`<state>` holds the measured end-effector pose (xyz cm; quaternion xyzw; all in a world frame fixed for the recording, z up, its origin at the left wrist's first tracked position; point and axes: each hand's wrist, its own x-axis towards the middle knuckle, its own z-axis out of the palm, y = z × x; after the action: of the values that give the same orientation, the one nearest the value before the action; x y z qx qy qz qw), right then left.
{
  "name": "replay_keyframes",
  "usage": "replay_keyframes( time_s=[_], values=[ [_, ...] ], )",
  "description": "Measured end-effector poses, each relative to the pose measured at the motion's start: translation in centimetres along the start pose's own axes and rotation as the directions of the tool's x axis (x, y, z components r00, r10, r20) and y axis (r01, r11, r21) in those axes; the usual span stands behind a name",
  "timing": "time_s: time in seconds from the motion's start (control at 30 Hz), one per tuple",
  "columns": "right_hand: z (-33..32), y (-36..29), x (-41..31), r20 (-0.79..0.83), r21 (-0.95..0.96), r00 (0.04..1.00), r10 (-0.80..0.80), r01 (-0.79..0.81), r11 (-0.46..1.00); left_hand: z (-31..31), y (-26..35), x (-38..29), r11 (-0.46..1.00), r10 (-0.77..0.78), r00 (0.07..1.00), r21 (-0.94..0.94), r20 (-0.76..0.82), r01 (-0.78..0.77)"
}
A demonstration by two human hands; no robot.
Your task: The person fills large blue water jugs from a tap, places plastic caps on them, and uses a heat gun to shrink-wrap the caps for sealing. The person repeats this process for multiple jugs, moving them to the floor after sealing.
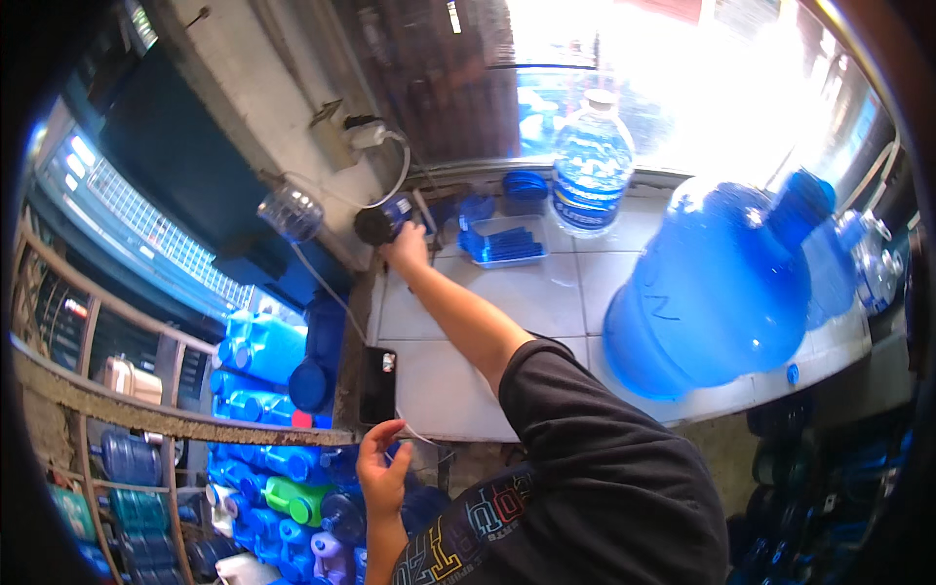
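Observation:
My right hand [407, 248] reaches across the tiled counter [504, 300] to its far left corner. Its fingers are around the near side of a dark blue cylindrical container [395, 212] with a black end, tilted by the wall. Part of the grip is hidden from this angle. My left hand [385, 468] is empty, its fingers curled and apart, just off the counter's near left corner. Close above it lies a black smartphone [378, 384] on the counter's edge. A clear plastic tray [510, 256] holding blue strips stands right of my right hand.
A clear water bottle [592, 168] and a large blue water jug [709, 292] stand on the counter. A white cable [406, 164] runs from a wall socket, near a hanging clear plastic jar [291, 212]. Blue containers [263, 347] are stacked lower left, behind a metal rail [183, 417].

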<state>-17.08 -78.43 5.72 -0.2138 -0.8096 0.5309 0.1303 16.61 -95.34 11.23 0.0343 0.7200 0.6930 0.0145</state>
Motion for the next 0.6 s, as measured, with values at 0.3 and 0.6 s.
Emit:
replay_keyframes(
  time_s=[0.3, 0.6],
  values=[
    [-24.0, 3.1, -15.4, 0.356, -0.48, 0.552, -0.754, 0.8, 0.359, 6.1, 3.1, 6.0, 0.983, 0.076, 0.996, -0.168, 0.051, -0.066],
    [-54.1, -0.5, -36.5, -0.177, 0.165, 0.788, -0.589, 0.614, 0.772, 30.2, 16.8, 6.5, 0.814, 0.581, 0.662, -0.354, 0.474, -0.46]
  ],
)
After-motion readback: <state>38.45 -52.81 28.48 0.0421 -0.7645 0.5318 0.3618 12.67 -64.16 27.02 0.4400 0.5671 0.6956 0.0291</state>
